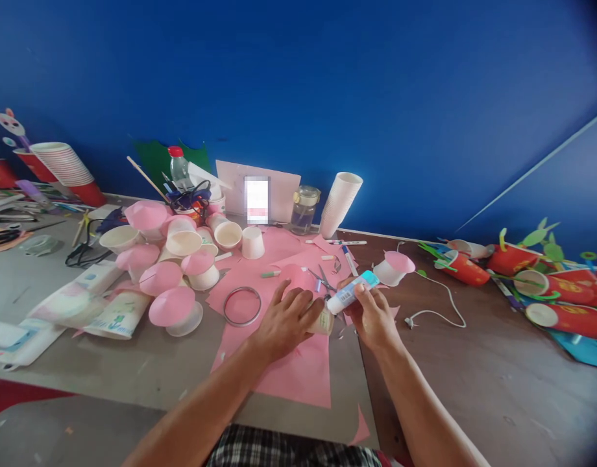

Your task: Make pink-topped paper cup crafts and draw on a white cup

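My left hand (291,318) is curled round a pale paper cup (322,322) with faint drawn lines, low over the pink paper. Its palm hides most of the cup. My right hand (371,311) grips a glue stick (350,295), white and blue with a turquoise end. The white end of the stick points left, close above the cup; whether they touch I cannot tell. Just behind the hands lie a pair of scissors (322,275) and a round piece of pink paper (296,275). A metal ring (243,323) rests left of my left hand.
Several cups with pink cone tops (172,305) crowd the left side. A stacked cup tower (340,201), a glass jar (305,209) and a phone (257,200) stand along the blue wall. A white cable (457,305) and red cups (566,288) lie to the right.
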Action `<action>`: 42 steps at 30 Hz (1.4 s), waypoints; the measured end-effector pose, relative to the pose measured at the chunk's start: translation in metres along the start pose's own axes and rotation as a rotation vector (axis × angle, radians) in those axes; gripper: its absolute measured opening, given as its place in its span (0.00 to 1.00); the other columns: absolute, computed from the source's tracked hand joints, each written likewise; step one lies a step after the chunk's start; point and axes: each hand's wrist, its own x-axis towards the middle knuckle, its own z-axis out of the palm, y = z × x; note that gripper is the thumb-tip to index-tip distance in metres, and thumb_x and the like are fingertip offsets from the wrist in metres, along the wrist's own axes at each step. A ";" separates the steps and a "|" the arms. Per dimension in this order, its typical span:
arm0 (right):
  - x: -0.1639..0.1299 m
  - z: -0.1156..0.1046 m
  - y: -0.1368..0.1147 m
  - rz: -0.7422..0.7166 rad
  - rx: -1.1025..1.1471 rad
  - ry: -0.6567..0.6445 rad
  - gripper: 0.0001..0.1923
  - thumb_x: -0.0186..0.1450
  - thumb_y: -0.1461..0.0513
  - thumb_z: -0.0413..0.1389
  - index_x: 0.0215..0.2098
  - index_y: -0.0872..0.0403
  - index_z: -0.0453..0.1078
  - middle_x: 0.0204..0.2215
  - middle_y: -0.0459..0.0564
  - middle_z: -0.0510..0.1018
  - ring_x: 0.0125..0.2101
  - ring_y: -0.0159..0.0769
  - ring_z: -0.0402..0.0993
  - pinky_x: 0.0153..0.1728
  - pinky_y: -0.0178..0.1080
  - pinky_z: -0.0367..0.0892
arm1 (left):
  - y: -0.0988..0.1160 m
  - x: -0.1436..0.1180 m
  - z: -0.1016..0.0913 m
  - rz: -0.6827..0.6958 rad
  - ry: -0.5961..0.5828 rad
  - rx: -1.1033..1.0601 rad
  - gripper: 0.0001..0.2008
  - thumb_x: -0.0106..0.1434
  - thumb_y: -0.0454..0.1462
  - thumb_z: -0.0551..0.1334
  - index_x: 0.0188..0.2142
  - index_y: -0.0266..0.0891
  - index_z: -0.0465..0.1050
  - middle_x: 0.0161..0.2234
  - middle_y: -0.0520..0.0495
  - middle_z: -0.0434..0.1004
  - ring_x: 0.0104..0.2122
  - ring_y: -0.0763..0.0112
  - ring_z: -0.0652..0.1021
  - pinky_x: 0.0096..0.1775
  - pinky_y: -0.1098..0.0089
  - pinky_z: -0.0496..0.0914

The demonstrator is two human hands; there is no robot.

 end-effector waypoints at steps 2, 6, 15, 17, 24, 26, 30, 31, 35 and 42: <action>0.000 -0.001 0.001 0.001 -0.003 -0.006 0.18 0.59 0.48 0.59 0.28 0.54 0.72 0.23 0.45 0.70 0.20 0.28 0.60 0.19 0.32 0.58 | 0.000 0.000 0.000 0.017 -0.006 0.020 0.22 0.59 0.34 0.61 0.53 0.40 0.63 0.43 0.43 0.72 0.44 0.60 0.73 0.60 0.45 0.51; 0.001 -0.006 0.003 0.018 -0.026 -0.014 0.17 0.60 0.48 0.58 0.27 0.53 0.70 0.20 0.42 0.65 0.19 0.28 0.57 0.19 0.33 0.56 | 0.000 0.000 0.000 0.036 0.005 0.025 0.21 0.59 0.32 0.60 0.53 0.42 0.64 0.43 0.44 0.73 0.45 0.61 0.73 0.62 0.44 0.48; 0.001 -0.005 0.001 -0.011 -0.120 -0.096 0.18 0.60 0.48 0.58 0.26 0.54 0.69 0.20 0.42 0.65 0.20 0.28 0.56 0.20 0.32 0.55 | 0.001 0.001 0.001 0.097 0.011 -0.039 0.17 0.62 0.34 0.58 0.52 0.41 0.66 0.43 0.46 0.74 0.46 0.62 0.73 0.63 0.44 0.43; 0.002 -0.006 -0.001 0.011 -0.173 -0.122 0.18 0.59 0.48 0.58 0.25 0.54 0.67 0.19 0.42 0.64 0.19 0.27 0.56 0.20 0.32 0.55 | 0.000 0.000 0.004 0.092 0.003 -0.060 0.17 0.62 0.35 0.59 0.52 0.40 0.66 0.42 0.45 0.74 0.45 0.62 0.73 0.63 0.44 0.44; 0.009 -0.018 -0.002 0.012 -0.273 -0.141 0.18 0.59 0.48 0.57 0.24 0.54 0.68 0.19 0.42 0.64 0.19 0.28 0.56 0.19 0.32 0.56 | -0.001 -0.004 0.006 0.077 0.012 -0.153 0.20 0.60 0.38 0.62 0.52 0.41 0.66 0.43 0.43 0.74 0.45 0.61 0.74 0.62 0.45 0.48; 0.010 -0.021 0.001 0.010 -0.264 -0.120 0.18 0.59 0.48 0.57 0.25 0.54 0.69 0.19 0.43 0.65 0.19 0.28 0.57 0.19 0.32 0.56 | -0.002 -0.004 0.006 0.061 0.040 -0.181 0.20 0.60 0.40 0.62 0.52 0.41 0.66 0.43 0.43 0.74 0.44 0.60 0.74 0.62 0.45 0.49; 0.006 -0.019 0.009 0.049 -0.214 -0.099 0.18 0.58 0.48 0.58 0.25 0.54 0.69 0.19 0.43 0.67 0.18 0.28 0.57 0.18 0.32 0.56 | -0.006 -0.003 0.008 -0.062 0.077 -0.249 0.19 0.61 0.42 0.61 0.51 0.41 0.68 0.42 0.42 0.73 0.44 0.60 0.73 0.60 0.47 0.53; 0.003 -0.017 0.010 0.069 -0.194 -0.115 0.19 0.58 0.47 0.58 0.25 0.54 0.69 0.18 0.43 0.67 0.18 0.28 0.57 0.18 0.32 0.56 | -0.008 -0.003 0.010 -0.114 0.095 -0.264 0.18 0.61 0.42 0.60 0.51 0.41 0.68 0.42 0.42 0.73 0.44 0.59 0.73 0.59 0.47 0.55; -0.002 -0.006 0.008 0.096 -0.037 -0.120 0.18 0.58 0.47 0.58 0.25 0.54 0.68 0.19 0.43 0.67 0.17 0.28 0.59 0.17 0.32 0.58 | -0.014 -0.001 0.012 -0.324 0.185 -0.446 0.22 0.59 0.44 0.63 0.51 0.40 0.67 0.45 0.39 0.70 0.46 0.57 0.71 0.53 0.51 0.62; 0.007 -0.008 -0.002 0.035 0.217 0.048 0.18 0.57 0.47 0.60 0.32 0.53 0.71 0.26 0.46 0.74 0.19 0.29 0.64 0.20 0.34 0.64 | -0.012 0.009 -0.002 -0.681 0.102 -1.279 0.23 0.56 0.45 0.67 0.48 0.39 0.68 0.41 0.44 0.72 0.38 0.64 0.72 0.39 0.66 0.68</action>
